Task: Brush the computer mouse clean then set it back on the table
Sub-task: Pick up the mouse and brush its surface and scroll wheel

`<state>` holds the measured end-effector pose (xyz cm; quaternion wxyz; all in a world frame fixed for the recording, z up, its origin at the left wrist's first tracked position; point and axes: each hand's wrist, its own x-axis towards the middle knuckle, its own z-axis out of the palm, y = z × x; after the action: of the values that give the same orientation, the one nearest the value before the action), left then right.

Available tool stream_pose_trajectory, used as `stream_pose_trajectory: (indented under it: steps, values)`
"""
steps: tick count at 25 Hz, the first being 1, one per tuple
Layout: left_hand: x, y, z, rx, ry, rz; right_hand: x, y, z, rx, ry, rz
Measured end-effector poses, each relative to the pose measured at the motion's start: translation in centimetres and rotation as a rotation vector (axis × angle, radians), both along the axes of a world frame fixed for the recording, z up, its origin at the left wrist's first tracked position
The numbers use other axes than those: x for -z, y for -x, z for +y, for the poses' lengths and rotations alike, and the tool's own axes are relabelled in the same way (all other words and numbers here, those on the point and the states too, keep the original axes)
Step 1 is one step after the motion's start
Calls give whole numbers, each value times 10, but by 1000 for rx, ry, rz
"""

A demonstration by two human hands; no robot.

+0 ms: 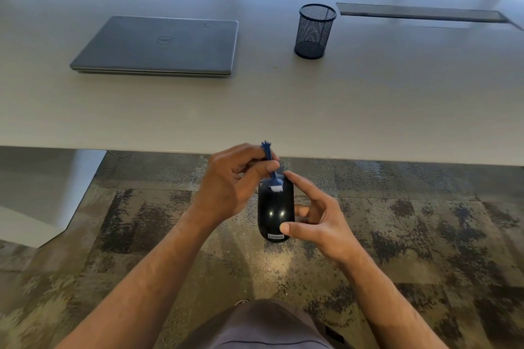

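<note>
Mouse (275, 211): glossy black, white-lettered label at near end

Glossy black mouse (275, 212); blue brush (270, 163), white bristles; beyond mouse, pale grey table (283, 105), grey laptop (161, 45), dark mesh cup (314, 32); below mouse, mottled grey-tan carpet (411, 221)
</note>
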<state>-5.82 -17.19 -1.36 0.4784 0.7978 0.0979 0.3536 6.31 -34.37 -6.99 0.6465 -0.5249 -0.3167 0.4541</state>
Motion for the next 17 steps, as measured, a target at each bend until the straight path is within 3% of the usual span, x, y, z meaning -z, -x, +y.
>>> stream_pose_trajectory:
  steps: [9, 13, 17]
  values:
    - [2, 13, 7, -194, 339, -1, 0, 1, -6, 9, 10, -1]
    - [2, 19, -1, -113, 359, 32, 0, -1, -5, 6, 8, 6]
    - [7, 16, 6, -277, 367, 90, 1, 0, -6, -1, 11, -13]
